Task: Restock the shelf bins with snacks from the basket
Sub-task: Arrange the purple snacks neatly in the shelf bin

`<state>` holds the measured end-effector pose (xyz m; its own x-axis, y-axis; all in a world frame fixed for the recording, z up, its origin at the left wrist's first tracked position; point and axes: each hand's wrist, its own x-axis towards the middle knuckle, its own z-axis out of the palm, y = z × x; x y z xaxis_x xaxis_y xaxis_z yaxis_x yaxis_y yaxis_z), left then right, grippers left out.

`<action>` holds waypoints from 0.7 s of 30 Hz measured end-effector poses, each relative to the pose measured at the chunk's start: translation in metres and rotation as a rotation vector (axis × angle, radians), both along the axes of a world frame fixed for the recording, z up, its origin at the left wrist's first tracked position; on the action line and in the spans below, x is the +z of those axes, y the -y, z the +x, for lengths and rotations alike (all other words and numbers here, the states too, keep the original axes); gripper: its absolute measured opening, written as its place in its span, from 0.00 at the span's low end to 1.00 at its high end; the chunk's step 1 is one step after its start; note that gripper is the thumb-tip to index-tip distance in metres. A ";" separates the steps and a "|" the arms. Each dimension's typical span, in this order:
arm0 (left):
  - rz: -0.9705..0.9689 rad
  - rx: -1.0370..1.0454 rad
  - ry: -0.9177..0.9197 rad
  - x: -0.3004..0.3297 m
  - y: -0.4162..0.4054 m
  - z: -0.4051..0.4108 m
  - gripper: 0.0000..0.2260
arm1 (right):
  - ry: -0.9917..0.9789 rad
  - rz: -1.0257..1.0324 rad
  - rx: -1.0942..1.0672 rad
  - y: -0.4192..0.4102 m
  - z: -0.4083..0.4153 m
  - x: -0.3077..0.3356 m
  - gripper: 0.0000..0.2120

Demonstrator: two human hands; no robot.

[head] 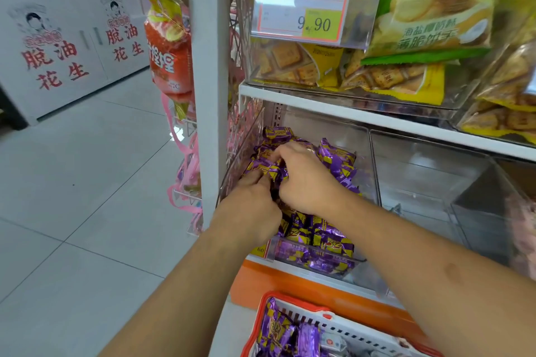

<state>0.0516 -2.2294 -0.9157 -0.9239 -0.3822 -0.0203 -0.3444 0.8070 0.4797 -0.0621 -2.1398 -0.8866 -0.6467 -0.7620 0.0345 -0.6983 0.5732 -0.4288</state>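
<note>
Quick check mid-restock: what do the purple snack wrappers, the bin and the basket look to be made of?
Purple snack packs: glossy metallised film, judging by crinkles and bright glints. Bin: clear rigid plastic, probably acrylic; contents show through. Basket: moulded plastic, orange rim over slotted white wall.

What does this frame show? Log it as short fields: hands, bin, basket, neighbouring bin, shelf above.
left hand: fingers curled among purple snack packs in the bin
right hand: gripping purple packs at the pile's top
bin: clear, lower shelf, heaped with purple packs
basket: red rim, below the shelf, purple packs inside
neighbouring bin: clear, no packs visible
upper shelf: yellow cracker bags, price tag 9.90
</note>
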 end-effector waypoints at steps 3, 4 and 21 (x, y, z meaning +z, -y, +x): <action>0.042 0.035 0.031 -0.001 0.000 -0.004 0.23 | -0.091 0.122 -0.010 -0.007 -0.004 0.003 0.19; 0.040 0.054 0.027 -0.001 -0.001 -0.005 0.21 | -0.130 0.178 -0.018 -0.007 -0.004 0.004 0.18; 0.000 0.036 0.043 -0.010 0.001 -0.012 0.30 | -0.043 0.268 0.034 0.018 -0.016 0.006 0.30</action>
